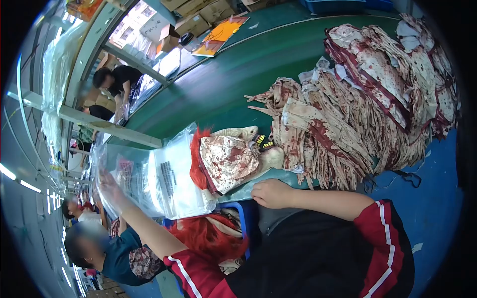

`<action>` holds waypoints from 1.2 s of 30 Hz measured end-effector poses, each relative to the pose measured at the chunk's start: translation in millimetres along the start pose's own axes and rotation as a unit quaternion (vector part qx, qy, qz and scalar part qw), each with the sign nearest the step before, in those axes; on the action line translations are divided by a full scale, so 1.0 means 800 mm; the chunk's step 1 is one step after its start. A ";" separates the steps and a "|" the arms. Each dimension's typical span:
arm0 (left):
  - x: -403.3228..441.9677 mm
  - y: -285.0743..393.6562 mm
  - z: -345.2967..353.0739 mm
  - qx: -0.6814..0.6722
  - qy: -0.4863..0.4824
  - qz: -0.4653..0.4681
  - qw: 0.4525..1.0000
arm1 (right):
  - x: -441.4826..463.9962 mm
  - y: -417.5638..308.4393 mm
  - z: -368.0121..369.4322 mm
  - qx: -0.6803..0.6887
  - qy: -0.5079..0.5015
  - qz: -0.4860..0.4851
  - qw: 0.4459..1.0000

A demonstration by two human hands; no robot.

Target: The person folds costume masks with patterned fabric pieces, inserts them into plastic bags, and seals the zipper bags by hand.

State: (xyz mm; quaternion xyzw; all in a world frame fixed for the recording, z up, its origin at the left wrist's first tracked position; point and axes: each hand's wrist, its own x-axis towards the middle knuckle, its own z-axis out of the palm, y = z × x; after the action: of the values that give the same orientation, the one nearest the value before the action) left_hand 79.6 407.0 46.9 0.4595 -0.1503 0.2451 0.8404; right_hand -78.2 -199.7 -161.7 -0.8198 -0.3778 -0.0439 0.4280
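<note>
My left hand [110, 191] reaches out to the far end of a stack of clear plastic bags [164, 171] with printed text. Its fingers look stretched out against the plastic, partly blurred. My right hand [269, 193] is closed at the table's near edge, just below a mask; whatever its curled fingers hold, if anything, is hidden. The mask [229, 158] has red hair, yellow teeth and blood-like spots, and lies on its side beside the bags. Touching it on the right is a pile of blood-stained gloves or hand-shaped pieces [328, 124] with long fingers.
Blood-spattered cloth pieces [377, 74] are heaped at the far right of the green table [208, 94]. A blue crate [243, 218] with red-haired items stands below the table edge. A co-worker [114, 253] sits at left; another person [119, 82] bends beyond the frame post.
</note>
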 end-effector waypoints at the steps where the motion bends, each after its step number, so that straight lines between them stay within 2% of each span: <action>1: 0.000 -0.006 0.003 -0.003 -0.004 -0.004 1.000 | 0.000 0.001 0.001 -0.006 -0.010 -0.001 1.000; 2: -0.012 -0.011 0.027 -0.097 -0.035 -0.024 0.994 | 0.000 0.001 0.001 -0.011 -0.020 -0.001 1.000; 3: -0.030 -0.022 0.063 -0.079 -0.024 -0.001 0.997 | 0.000 -0.002 0.000 -0.013 -0.016 0.004 1.000; 4: -0.060 -0.045 0.119 -0.007 0.005 0.043 0.999 | 0.001 -0.007 -0.006 0.059 -0.012 0.039 0.997; 5: -0.098 -0.070 0.179 0.133 0.053 0.096 0.985 | 0.002 -0.013 -0.012 0.132 -0.008 0.072 0.989; 6: -0.138 -0.099 0.238 0.315 0.102 0.132 0.934 | 0.005 -0.020 -0.019 0.204 -0.004 0.104 0.974; 7: -0.179 -0.129 0.296 0.450 0.120 0.142 0.873 | 0.010 -0.028 -0.027 0.200 -0.001 0.104 0.974; 8: -0.217 -0.160 0.350 0.518 0.113 0.128 0.838 | 0.016 -0.039 -0.037 0.322 0.036 0.116 0.939; 9: -0.254 -0.190 0.391 0.471 0.046 0.123 0.872 | 0.022 -0.049 -0.045 0.439 0.072 0.126 0.887; 10: -0.284 -0.221 0.424 0.352 0.024 0.080 0.932 | 0.026 -0.054 -0.050 0.548 0.108 0.135 0.818; 11: -0.304 -0.245 0.423 0.373 -0.064 0.092 0.921 | 0.031 -0.053 -0.055 0.546 0.107 0.138 0.819; 12: -0.324 -0.270 0.422 0.384 -0.152 0.104 0.905 | 0.036 -0.049 -0.061 0.546 0.153 0.141 0.811; 13: -0.338 -0.279 0.442 0.572 -0.254 0.205 0.753 | 0.042 -0.045 -0.069 0.545 0.198 0.143 0.802; 14: -0.354 -0.295 0.456 0.573 -0.265 0.164 0.758 | 0.044 -0.041 -0.076 0.540 0.242 0.142 0.793; 15: -0.367 -0.307 0.464 0.574 -0.276 0.123 0.761 | 0.040 -0.035 -0.078 0.537 0.242 0.144 0.795; 18: -0.387 -0.317 0.469 0.540 -0.255 0.082 0.798 | 0.015 -0.009 -0.087 0.264 0.216 0.214 0.915; 20: -0.399 -0.315 0.474 0.523 -0.246 0.059 0.814 | 0.005 -0.009 -0.096 0.258 0.216 0.231 0.913; 24: -0.413 -0.288 0.493 0.561 -0.258 0.099 0.780 | -0.002 -0.005 -0.107 0.281 0.201 0.270 0.899; 27: -0.416 -0.282 0.494 0.520 -0.288 -0.023 0.804 | -0.003 -0.001 -0.113 0.331 0.173 0.290 0.881; 30: -0.408 -0.281 0.495 0.477 -0.284 -0.037 0.831 | -0.004 -0.013 -0.119 0.467 0.185 0.269 0.822; 31: -0.406 -0.281 0.495 0.456 -0.283 -0.044 0.843 | -0.004 -0.012 -0.116 0.466 0.182 0.269 0.823; 34: -0.411 -0.291 0.478 0.451 -0.242 -0.087 0.855 | -0.005 -0.002 -0.099 0.369 0.200 0.206 0.884; 36: -0.412 -0.298 0.468 0.446 -0.223 -0.108 0.860 | -0.006 -0.005 -0.100 0.385 0.184 0.209 0.880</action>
State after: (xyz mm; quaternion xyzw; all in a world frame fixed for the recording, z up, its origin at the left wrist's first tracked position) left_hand -74.7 -109.4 -77.7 0.8407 -0.1581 0.0845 0.5110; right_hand -64.0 -259.9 -110.1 -0.6277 -0.0990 0.0458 0.7708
